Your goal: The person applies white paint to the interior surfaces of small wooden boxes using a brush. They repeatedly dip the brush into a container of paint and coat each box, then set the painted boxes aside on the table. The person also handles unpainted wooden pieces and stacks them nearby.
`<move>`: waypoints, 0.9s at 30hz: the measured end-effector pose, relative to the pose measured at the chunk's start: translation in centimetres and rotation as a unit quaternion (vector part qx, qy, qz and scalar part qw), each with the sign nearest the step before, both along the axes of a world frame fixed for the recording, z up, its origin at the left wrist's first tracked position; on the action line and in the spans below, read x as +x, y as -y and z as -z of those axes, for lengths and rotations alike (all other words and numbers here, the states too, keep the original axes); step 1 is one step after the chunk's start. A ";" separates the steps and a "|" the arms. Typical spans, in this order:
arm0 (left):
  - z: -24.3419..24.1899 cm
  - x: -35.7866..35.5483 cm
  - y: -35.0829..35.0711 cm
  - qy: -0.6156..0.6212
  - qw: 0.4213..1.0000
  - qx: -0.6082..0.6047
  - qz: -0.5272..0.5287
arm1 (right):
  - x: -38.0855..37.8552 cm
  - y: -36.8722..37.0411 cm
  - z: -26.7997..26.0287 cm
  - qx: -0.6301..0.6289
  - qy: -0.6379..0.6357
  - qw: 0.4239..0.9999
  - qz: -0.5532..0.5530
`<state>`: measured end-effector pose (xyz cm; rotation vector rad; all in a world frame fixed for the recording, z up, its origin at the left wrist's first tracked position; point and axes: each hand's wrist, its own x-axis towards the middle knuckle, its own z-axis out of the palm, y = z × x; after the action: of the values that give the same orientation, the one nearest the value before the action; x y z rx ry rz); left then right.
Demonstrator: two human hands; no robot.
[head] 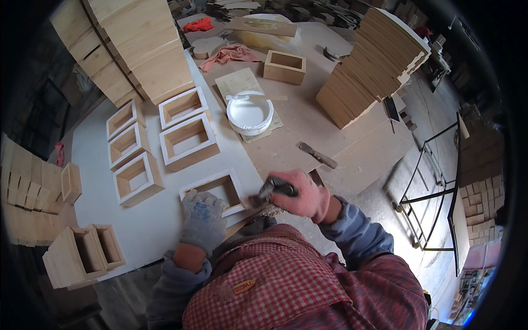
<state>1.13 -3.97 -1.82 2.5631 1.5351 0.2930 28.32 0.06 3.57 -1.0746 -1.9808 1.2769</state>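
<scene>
My left hand [203, 222], in a grey work glove, rests on the left front side of a wooden box frame [235, 185] whose top rim is coated white. The fingers press on the rim. In a pink glove, my right hand [300, 194] grips a dark hand tool [272, 187]; its blurred end is beside the frame's right corner, and I cannot tell if it is a brush or scraper. Beyond, a white bowl [251, 114] holds white paste or glue, with a flat brush [258, 97] laid across its rim. A worn scraper or knife [317, 155] lies right of the bowl.
Several white-rimmed box frames [189, 142] stand on the white board [173, 185] at left. Tall wooden stacks [140, 45] rise behind them, and a leaning stack of thin boards [371, 66] stands at right. A bare wooden box [284, 73] and pink cloth [229, 55] lie farther back.
</scene>
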 end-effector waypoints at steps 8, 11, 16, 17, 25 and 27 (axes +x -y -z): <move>-0.6 0.1 0.0 -0.008 1.000 -0.001 -0.003 | -0.1 0.5 0.2 -0.020 -0.038 0.999 0.008; -0.2 -0.1 0.0 0.004 1.000 -0.010 -0.002 | 0.6 0.1 -0.1 -0.091 -0.011 0.995 -0.040; -0.1 0.3 0.1 0.000 1.000 0.010 -0.006 | 0.2 -3.4 0.7 -0.118 -0.053 0.992 0.002; -0.4 0.4 0.2 -0.005 1.000 0.005 -0.010 | 0.0 -4.9 1.3 -0.127 -0.050 0.991 0.005; -1.1 0.6 0.5 -0.010 0.999 0.035 -0.023 | -2.5 -11.7 2.7 -0.012 -0.073 0.994 0.085; -1.2 0.9 0.5 -0.019 0.999 0.036 -0.030 | -1.8 -11.6 2.7 -0.165 -0.128 0.977 0.052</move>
<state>2.04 -4.50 -0.65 2.5948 1.6464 0.3146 26.56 11.69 0.83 -1.0843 -1.5373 1.6341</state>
